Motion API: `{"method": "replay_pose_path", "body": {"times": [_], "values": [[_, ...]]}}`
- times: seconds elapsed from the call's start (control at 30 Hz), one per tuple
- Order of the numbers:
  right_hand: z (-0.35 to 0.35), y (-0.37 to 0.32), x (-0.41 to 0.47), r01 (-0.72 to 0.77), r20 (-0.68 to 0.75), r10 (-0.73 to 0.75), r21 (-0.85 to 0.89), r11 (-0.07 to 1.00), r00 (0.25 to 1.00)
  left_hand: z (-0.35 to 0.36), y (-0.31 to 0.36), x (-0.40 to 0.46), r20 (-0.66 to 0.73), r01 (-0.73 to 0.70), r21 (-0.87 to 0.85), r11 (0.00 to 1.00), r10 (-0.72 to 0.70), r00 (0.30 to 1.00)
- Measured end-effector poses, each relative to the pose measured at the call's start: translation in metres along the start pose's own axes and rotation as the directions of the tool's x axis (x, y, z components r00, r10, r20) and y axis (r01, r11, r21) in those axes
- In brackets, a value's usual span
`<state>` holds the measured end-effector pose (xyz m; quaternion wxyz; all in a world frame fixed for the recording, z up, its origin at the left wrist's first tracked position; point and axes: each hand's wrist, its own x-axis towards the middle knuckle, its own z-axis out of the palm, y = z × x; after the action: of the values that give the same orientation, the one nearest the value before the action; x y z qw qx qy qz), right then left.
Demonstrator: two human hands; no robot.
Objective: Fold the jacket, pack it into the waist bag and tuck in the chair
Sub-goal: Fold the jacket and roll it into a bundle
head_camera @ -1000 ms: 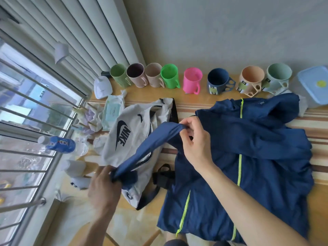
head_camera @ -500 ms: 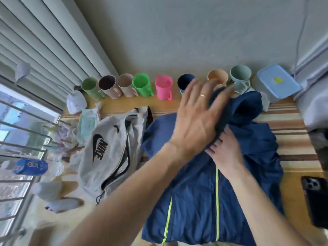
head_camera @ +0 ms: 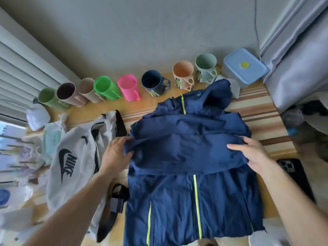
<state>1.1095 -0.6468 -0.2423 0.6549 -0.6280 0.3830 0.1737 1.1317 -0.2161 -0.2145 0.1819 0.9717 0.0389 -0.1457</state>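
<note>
A navy jacket [head_camera: 188,197] with neon-yellow zips lies front-up on the wooden table, both sleeves folded across its chest. My left hand [head_camera: 115,153] grips the jacket's left edge at the folded sleeve. My right hand [head_camera: 248,153] holds the right edge, fingers over the cloth. The grey Nike waist bag [head_camera: 74,162] lies to the left of the jacket, its zip open and its black strap [head_camera: 115,197] trailing toward me. No chair is in view.
Several coloured mugs [head_camera: 127,87] line the wall behind the jacket. A blue lidded box [head_camera: 243,66] stands at the back right. A black phone [head_camera: 291,169] lies at the table's right edge. Bottles, tissue packs and clutter [head_camera: 35,139] crowd the left side by the window.
The left sleeve went from stretched over the bag to folded across the chest. My left hand came back from the hood area to the jacket's left edge; my right hand moved to the right edge.
</note>
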Motion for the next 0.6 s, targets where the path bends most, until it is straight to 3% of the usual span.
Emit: {"method": "replay_pose_path", "body": {"times": [0.2,0.27,0.33,0.43,0.53,0.6], "values": [[-0.033,-0.049,0.012,0.23,-0.192,-0.22,0.034,0.973,0.956,-0.03,0.001,0.037,-0.072,0.089,-0.37,0.925,-0.124,0.99],[-0.039,-0.058,0.016,0.267,-0.229,-0.249,0.05,0.962,0.941,-0.03,0.007,0.044,-0.051,0.114,-0.419,0.901,-0.148,0.988],[-0.04,-0.063,0.017,0.321,-0.265,-0.295,0.061,0.945,0.918,-0.031,0.019,0.045,-0.084,0.074,-0.381,0.922,-0.115,0.99],[-0.034,-0.078,0.003,0.493,-0.252,-0.478,-0.006,0.87,0.841,-0.032,0.024,0.038,-0.285,-0.084,-0.301,0.95,-0.006,0.958],[-0.041,-0.095,-0.025,0.679,-0.106,-0.671,0.104,0.726,0.734,-0.035,0.012,0.021,-0.475,-0.215,-0.202,0.955,0.097,0.875],[-0.048,-0.096,-0.033,0.699,0.038,-0.705,0.105,0.708,0.708,-0.033,0.002,0.004,-0.509,-0.305,-0.039,0.952,0.244,0.826]]}}
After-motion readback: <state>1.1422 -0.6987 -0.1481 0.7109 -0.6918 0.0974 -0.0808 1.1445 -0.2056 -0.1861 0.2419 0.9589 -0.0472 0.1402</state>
